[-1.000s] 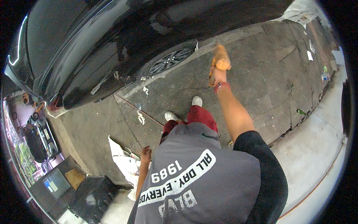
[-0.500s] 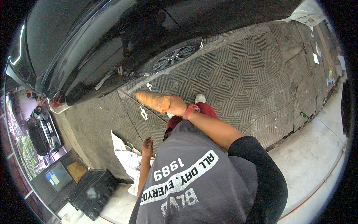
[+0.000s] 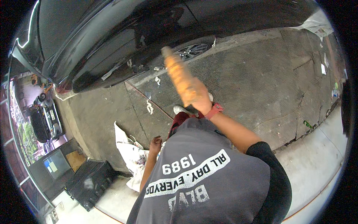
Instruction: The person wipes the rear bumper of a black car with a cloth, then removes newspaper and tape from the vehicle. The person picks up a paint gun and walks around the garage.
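My right hand [image 3: 202,98] is wrapped round the lower end of a long orange thing with a ridged or bunched surface and a grey tip [image 3: 179,74]. Motion smears it, so its kind is unclear. It points up and away from me, overlapping the side of a black car [image 3: 123,48] in the view; whether it touches the car I cannot tell. A red band circles my right wrist. Low at my left side hangs my left hand [image 3: 156,143], fingers loosely curled in, and nothing shows in it.
The car's wheel [image 3: 192,51] stands beyond the orange thing. White scraps [image 3: 150,107] lie on the patterned floor [image 3: 257,86]. A white sack [image 3: 128,145] is beside my left arm, with a black case [image 3: 91,183] farther left. Another vehicle [image 3: 46,119] stands at the far left.
My right hand has swung the orange thing from pointing left to pointing up toward the car's wheel. My left hand stays low at my side, and the whole view has shifted slightly.
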`<state>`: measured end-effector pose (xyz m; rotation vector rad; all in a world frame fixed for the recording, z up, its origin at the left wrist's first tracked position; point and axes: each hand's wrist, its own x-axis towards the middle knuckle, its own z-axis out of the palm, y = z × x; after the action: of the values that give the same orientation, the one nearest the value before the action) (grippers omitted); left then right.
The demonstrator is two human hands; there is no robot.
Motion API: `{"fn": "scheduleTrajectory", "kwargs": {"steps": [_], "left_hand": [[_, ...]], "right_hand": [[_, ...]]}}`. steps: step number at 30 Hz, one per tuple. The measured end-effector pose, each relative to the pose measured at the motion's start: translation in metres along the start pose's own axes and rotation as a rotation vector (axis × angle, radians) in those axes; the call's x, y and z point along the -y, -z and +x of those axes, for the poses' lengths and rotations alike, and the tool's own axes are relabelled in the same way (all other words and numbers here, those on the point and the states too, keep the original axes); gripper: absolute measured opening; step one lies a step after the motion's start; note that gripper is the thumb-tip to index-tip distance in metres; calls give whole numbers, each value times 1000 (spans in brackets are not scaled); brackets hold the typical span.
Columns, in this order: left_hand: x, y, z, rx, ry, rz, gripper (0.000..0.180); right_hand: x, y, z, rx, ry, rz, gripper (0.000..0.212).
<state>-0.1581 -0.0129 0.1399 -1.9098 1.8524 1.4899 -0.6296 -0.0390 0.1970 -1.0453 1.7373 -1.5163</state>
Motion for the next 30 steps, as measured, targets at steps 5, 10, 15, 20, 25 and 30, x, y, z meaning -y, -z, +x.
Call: {"fn": "scheduleTrajectory", "kwargs": {"steps": [5,10,15,20,25,30], "left_hand": [[3,3,6,-17,57,-39,36],[6,1,9,-90,-8,-28,37],[-25,4,1,-92,65,-3,35],[-15,-6,-13,-104,64,7,34],[17,-4,-12,-29,125,-42,37],[18,6,-4,-57,-52,167,37]], "right_hand": [[32,-75,7,137,162,-290,60],[12,-97,10,536,-66,-318,46],[-89,-79,-11,96,207,-448,32],[-95,-43,-28,-223,-116,-270,36],[-87,-61,-18,339,-66,-285,39],[-72,-82,-1,448,-54,-302,46]]}}
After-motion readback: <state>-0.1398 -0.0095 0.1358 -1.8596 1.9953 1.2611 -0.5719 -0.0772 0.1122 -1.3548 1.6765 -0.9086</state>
